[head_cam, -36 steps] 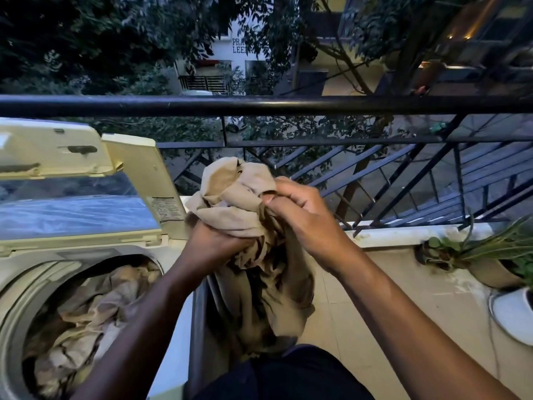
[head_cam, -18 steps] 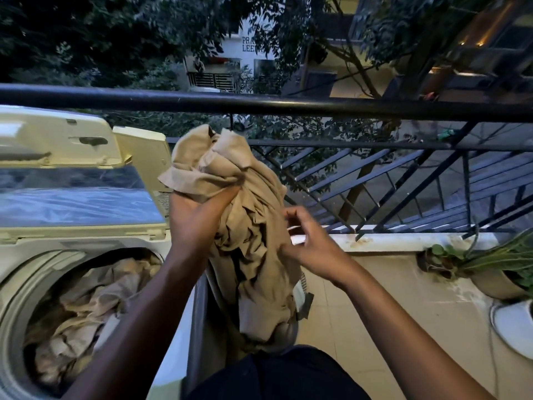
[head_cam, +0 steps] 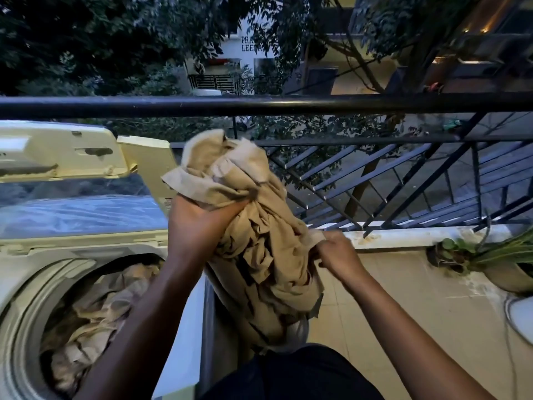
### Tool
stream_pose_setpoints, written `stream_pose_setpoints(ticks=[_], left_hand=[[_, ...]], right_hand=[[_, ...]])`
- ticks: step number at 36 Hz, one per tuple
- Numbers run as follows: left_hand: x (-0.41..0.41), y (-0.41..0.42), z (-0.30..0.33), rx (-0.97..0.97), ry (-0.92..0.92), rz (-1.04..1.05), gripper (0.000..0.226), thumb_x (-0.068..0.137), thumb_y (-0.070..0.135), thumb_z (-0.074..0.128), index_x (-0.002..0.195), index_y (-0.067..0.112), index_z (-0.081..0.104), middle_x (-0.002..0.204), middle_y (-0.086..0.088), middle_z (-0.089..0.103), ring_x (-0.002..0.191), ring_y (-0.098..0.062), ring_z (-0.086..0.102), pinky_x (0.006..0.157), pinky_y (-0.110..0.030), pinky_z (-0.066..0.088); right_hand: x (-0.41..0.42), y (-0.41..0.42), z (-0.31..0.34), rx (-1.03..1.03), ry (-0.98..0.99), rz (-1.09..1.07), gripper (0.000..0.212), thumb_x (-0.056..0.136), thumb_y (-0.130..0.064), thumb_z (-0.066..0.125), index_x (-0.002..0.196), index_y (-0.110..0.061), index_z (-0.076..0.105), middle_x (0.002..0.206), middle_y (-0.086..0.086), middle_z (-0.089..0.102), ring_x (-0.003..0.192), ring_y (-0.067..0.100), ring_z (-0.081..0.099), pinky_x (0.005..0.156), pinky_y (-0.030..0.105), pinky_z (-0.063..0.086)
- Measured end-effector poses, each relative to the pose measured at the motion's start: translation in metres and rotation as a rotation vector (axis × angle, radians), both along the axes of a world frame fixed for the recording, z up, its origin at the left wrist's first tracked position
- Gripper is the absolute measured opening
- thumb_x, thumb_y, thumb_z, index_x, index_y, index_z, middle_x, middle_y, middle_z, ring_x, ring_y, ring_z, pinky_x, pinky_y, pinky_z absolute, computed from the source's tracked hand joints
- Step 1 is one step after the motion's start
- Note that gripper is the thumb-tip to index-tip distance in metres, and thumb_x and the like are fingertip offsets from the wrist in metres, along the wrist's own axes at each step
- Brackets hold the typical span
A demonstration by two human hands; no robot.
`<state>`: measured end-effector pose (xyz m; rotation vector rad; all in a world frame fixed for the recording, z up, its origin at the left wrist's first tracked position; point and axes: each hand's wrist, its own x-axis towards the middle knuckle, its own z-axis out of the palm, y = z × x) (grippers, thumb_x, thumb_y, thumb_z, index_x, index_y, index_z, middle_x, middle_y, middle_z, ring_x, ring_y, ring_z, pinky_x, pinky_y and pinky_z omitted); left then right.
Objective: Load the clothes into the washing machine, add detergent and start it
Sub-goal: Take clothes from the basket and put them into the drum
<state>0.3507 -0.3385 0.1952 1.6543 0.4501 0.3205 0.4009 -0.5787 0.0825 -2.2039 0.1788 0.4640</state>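
A crumpled beige garment (head_cam: 259,255) hangs in the air to the right of the washing machine (head_cam: 34,255). My left hand (head_cam: 199,223) grips its bunched upper part. My right hand (head_cam: 336,249) pinches its right edge lower down. The machine is a cream top-loader at the left with its lid (head_cam: 72,174) folded up. Its round drum opening holds more beige clothes (head_cam: 95,316). No detergent is in view.
A black metal balcony railing (head_cam: 288,105) runs across behind the garment, with trees and buildings beyond. Potted plants (head_cam: 490,258) stand on the tiled floor (head_cam: 418,327) at the right. A white object (head_cam: 522,316) sits at the right edge.
My left hand has lifted the garment's top higher. My right hand let go of the top, dropped lower and now grips the garment's right side.
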Motion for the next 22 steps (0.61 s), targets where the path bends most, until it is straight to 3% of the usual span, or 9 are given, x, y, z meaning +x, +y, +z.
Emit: stream_pose_setpoints(ticks=[2, 5, 9, 12, 14, 16, 19, 22], left_hand=[[-0.001, -0.001, -0.013, 0.06, 0.051, -0.048, 0.069, 0.053, 0.046, 0.1, 0.113, 0.041, 0.067, 0.113, 0.021, 0.073, 0.11, -0.001, 0.068, 0.104, -0.035, 0.054], [-0.001, -0.002, -0.029, 0.137, 0.124, -0.116, 0.074, 0.043, 0.061, 0.094, 0.11, 0.041, 0.068, 0.112, 0.017, 0.075, 0.109, -0.004, 0.07, 0.101, -0.038, 0.057], [-0.001, -0.001, -0.05, 0.193, 0.179, -0.165, 0.085, 0.044, 0.06, 0.096, 0.122, 0.037, 0.069, 0.113, 0.019, 0.076, 0.11, -0.005, 0.07, 0.102, -0.043, 0.056], [-0.001, -0.002, -0.059, 0.174, 0.171, -0.201, 0.066, 0.052, 0.041, 0.102, 0.111, 0.042, 0.072, 0.109, 0.019, 0.077, 0.109, -0.004, 0.071, 0.102, -0.04, 0.057], [-0.002, -0.004, -0.062, 0.123, 0.135, -0.253, 0.054, 0.061, 0.013, 0.1, 0.105, 0.032, 0.075, 0.107, 0.014, 0.079, 0.107, -0.005, 0.073, 0.099, -0.034, 0.058], [-0.004, -0.006, -0.06, 0.065, 0.126, -0.318, 0.052, 0.062, 0.003, 0.096, 0.105, 0.02, 0.074, 0.105, 0.008, 0.08, 0.104, -0.007, 0.074, 0.093, -0.03, 0.059], [-0.006, -0.005, -0.06, -0.037, 0.092, -0.367, 0.055, 0.064, 0.016, 0.084, 0.116, 0.015, 0.069, 0.113, -0.001, 0.078, 0.106, -0.013, 0.073, 0.093, -0.031, 0.059], [-0.006, -0.01, -0.053, -0.032, 0.05, -0.388, 0.066, 0.063, 0.034, 0.08, 0.124, 0.015, 0.065, 0.121, -0.005, 0.075, 0.112, -0.014, 0.07, 0.096, -0.029, 0.057]], right_hand=[[0.009, -0.005, 0.019, 0.155, -0.001, -0.089, 0.031, 0.087, -0.029, 0.055, 0.085, -0.006, 0.075, 0.082, 0.017, 0.076, 0.079, 0.038, 0.071, 0.068, 0.048, 0.054], [0.015, -0.01, 0.057, 0.361, -0.077, -0.158, 0.028, 0.09, -0.017, 0.055, 0.092, 0.005, 0.072, 0.081, 0.014, 0.069, 0.077, 0.027, 0.062, 0.07, 0.036, 0.045], [0.01, -0.009, 0.097, 0.566, -0.24, -0.157, 0.035, 0.102, 0.001, 0.045, 0.096, -0.011, 0.078, 0.08, -0.001, 0.077, 0.075, 0.012, 0.069, 0.067, 0.024, 0.053], [0.005, -0.003, 0.115, 0.664, -0.309, -0.107, 0.032, 0.107, -0.008, 0.049, 0.101, -0.018, 0.079, 0.088, -0.002, 0.079, 0.082, 0.01, 0.069, 0.073, 0.024, 0.052], [-0.001, 0.005, 0.121, 0.699, -0.304, -0.05, 0.028, 0.105, -0.01, 0.053, 0.102, -0.019, 0.079, 0.091, -0.003, 0.079, 0.084, 0.009, 0.069, 0.075, 0.025, 0.051], [-0.009, 0.016, 0.123, 0.722, -0.271, 0.034, 0.02, 0.098, -0.016, 0.06, 0.104, -0.02, 0.079, 0.095, -0.004, 0.08, 0.09, 0.009, 0.071, 0.08, 0.023, 0.053], [-0.017, 0.034, 0.122, 0.784, -0.161, 0.152, 0.032, 0.089, -0.022, 0.061, 0.117, -0.019, 0.075, 0.121, 0.002, 0.076, 0.111, 0.014, 0.069, 0.094, 0.028, 0.053], [-0.024, 0.049, 0.124, 0.9, -0.066, 0.241, 0.037, 0.092, -0.019, 0.052, 0.124, -0.014, 0.07, 0.129, 0.004, 0.071, 0.119, 0.012, 0.066, 0.1, 0.027, 0.051]])
